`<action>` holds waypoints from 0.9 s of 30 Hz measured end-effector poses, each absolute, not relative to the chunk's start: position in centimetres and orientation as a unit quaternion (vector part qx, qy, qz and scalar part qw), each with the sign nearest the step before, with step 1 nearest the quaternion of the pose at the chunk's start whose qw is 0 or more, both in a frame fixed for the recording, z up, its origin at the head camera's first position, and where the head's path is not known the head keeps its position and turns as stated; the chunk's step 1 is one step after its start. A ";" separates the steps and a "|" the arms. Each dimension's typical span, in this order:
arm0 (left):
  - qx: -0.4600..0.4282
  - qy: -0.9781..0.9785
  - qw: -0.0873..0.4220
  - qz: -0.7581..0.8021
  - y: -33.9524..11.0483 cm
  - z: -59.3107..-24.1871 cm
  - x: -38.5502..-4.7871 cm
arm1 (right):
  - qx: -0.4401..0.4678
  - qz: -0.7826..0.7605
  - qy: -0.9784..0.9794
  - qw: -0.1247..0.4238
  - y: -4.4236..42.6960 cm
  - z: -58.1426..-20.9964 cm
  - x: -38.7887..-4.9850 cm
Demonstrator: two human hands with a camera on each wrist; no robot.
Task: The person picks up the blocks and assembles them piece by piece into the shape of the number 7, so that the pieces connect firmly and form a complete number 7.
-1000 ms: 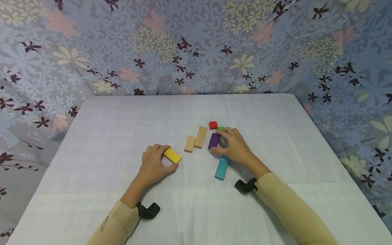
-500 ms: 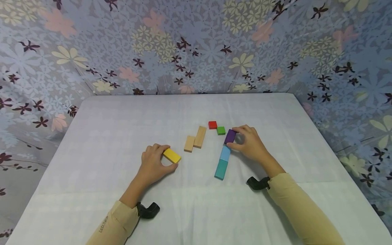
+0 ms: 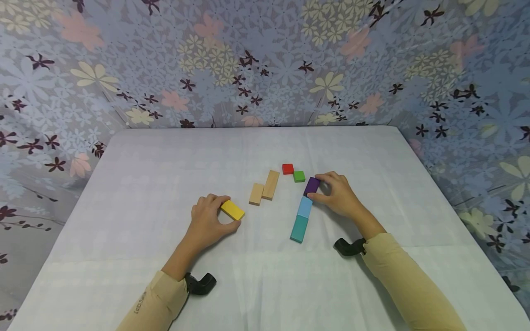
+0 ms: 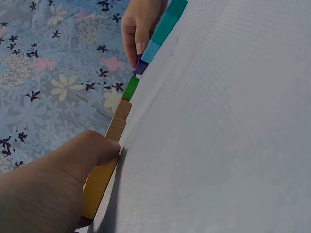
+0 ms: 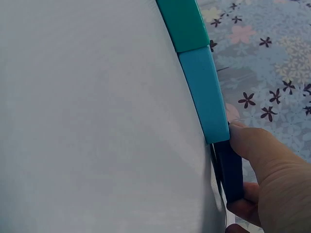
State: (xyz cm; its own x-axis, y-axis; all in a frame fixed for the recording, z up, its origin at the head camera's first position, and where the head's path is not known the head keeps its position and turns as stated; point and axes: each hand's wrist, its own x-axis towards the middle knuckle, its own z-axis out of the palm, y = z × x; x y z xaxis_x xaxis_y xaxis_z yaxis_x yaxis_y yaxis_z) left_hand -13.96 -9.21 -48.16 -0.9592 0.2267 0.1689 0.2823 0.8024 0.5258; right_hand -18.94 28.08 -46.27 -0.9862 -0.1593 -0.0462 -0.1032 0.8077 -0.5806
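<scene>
Purple block [image 3: 311, 187] — pinched by right fingers [image 3: 320, 198].

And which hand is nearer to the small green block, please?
Right. The right hand holds the purple block just right of the green block; the left hand holds the yellow block, farther away to the left.

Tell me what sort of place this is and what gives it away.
Probably an indoor spot set up for recording work done by hand, though the room itself is out of view: there is a white-covered table, a flower-patterned backdrop behind it, and black devices at both cuffs.
</scene>
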 end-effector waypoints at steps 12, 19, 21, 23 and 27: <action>-0.132 -0.948 0.046 -0.285 -9.2 -48.1 -13.9 | -0.079 -0.298 0.949 0.065 28.5 -46.3 -19.0; -0.133 -0.947 0.047 -0.290 -9.3 -48.2 -13.9 | -0.088 -0.293 0.950 0.066 28.7 -46.3 -18.7; -0.134 -0.946 0.049 -0.292 -9.3 -48.3 -13.9 | -0.091 -0.293 0.949 0.067 28.8 -46.2 -18.7; -0.136 -0.946 0.051 -0.291 -9.3 -48.3 -14.0 | -0.093 -0.296 0.948 0.067 28.8 -46.2 -18.6; -0.137 -0.946 0.051 -0.289 -9.3 -48.3 -14.0 | -0.097 -0.296 0.948 0.066 28.8 -46.2 -18.4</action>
State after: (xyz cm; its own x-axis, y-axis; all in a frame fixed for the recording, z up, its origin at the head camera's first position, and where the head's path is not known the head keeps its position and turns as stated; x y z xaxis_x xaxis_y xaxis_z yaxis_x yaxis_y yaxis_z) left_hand -13.98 -9.34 -48.30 -0.9574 0.2290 0.1761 0.2883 0.7958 0.5326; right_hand -18.37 28.82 -46.17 -0.9726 -0.2223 -0.0683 -0.1438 0.8059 -0.5743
